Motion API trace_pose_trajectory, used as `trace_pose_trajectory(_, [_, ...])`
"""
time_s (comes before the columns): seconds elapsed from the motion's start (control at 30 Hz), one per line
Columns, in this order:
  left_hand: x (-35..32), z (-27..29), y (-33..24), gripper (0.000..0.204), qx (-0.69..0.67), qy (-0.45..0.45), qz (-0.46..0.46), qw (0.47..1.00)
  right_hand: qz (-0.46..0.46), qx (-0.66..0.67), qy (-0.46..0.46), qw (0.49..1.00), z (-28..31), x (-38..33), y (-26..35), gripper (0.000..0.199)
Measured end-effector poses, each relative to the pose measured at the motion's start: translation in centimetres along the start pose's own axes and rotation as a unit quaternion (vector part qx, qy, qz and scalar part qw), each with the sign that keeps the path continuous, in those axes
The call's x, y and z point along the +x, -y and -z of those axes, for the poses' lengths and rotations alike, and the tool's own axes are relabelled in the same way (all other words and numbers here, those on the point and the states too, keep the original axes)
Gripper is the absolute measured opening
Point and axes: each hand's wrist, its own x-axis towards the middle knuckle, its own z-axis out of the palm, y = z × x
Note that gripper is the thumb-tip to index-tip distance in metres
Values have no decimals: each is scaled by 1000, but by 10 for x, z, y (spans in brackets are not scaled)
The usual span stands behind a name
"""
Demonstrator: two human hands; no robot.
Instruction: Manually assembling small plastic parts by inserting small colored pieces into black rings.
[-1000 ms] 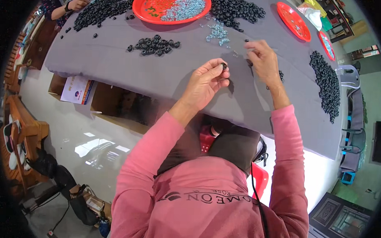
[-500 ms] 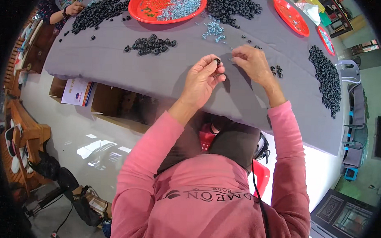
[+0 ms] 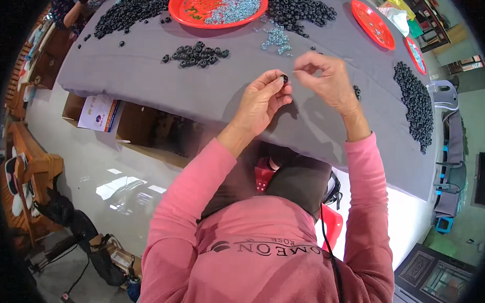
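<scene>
Head view. The large tray [image 3: 217,26] is the reference point. It contains small beads [image 3: 234,9], pale blue, on its right part and scattered green bits on its left part. The second tray [image 3: 364,22], right of the large tray, contains a few small pieces. The third tray [image 3: 420,68], farther right of the large tray, contains pale beads.

The left hand [image 3: 260,101] is positioned on the near side of the large tray, palm partly up. Thumb and forefinger pinch one black bead [image 3: 284,78]; grip is narrow. The right hand [image 3: 333,82] is near-right of the large tray, palm down, fingers curled, fingertips just beside the black bead. Whether its thumb and forefinger hold anything cannot be told.
</scene>
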Motion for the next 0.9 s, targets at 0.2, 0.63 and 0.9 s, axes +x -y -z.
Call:
trace_pose_trajectory(0.2, [0,0,2,10,-15,17,8,1000,60,-120,56,989,0,0,10,11])
trace_pose_trajectory(0.63, [0,-1,-1,13,35,16,-3,999,0,-72,70,995,-3,0,25,9])
trace_pose_trajectory(0.9, [0,-1,-1,15,12,32,7,999,-84,-48,-215,972,57,-4,-29,12])
